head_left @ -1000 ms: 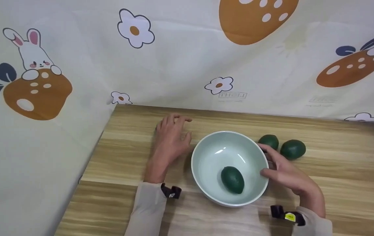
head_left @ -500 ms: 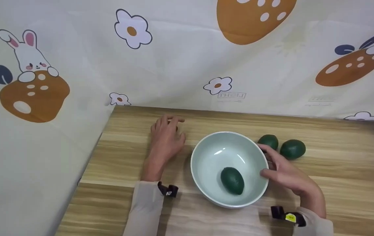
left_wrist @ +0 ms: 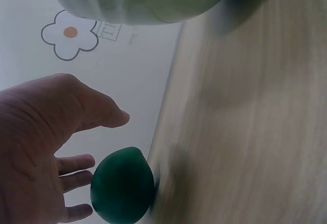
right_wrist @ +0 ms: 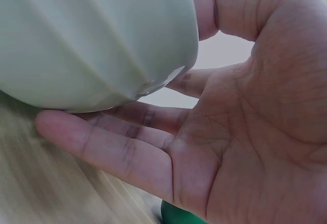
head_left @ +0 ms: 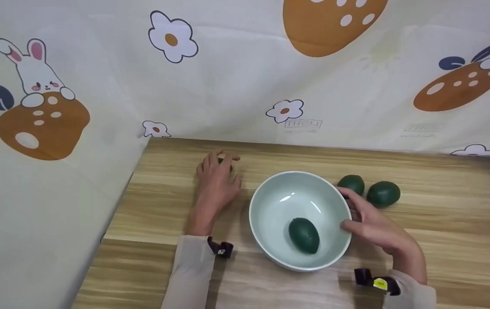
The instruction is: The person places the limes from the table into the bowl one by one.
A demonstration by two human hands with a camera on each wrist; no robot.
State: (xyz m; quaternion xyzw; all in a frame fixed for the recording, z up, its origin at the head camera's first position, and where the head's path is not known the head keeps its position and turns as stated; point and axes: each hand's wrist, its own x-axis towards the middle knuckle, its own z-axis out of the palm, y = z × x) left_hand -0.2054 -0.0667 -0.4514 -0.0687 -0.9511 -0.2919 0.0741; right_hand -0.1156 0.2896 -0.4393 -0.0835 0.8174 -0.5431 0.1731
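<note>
A pale green bowl (head_left: pixel 266 210) stands on the wooden table with one dark green, lime-shaped fruit (head_left: pixel 304 235) lying inside. My right hand (head_left: pixel 375 225) holds the bowl's right side, thumb at the rim and fingers curled against the outer wall and underside, as the right wrist view shows. To the left of the bowl, my left hand (head_left: pixel 217 182) reaches over another green fruit (left_wrist: pixel 122 185), mostly hidden by the hand in the head view. Its fingers are loosely spread beside that fruit, and the thumb (left_wrist: pixel 102 109) stays apart from it.
Two more green fruits, one (head_left: pixel 352 185) partly behind the right fingers and one (head_left: pixel 383 194) farther right, lie on the table (head_left: pixel 455 223). A printed cloth (head_left: pixel 227 86) with rabbits and flowers rises behind the table and along its left side.
My left hand has shifted a little to the left, and part of the fruit under it now shows between its fingers. The right hand and bowl have hardly moved.
</note>
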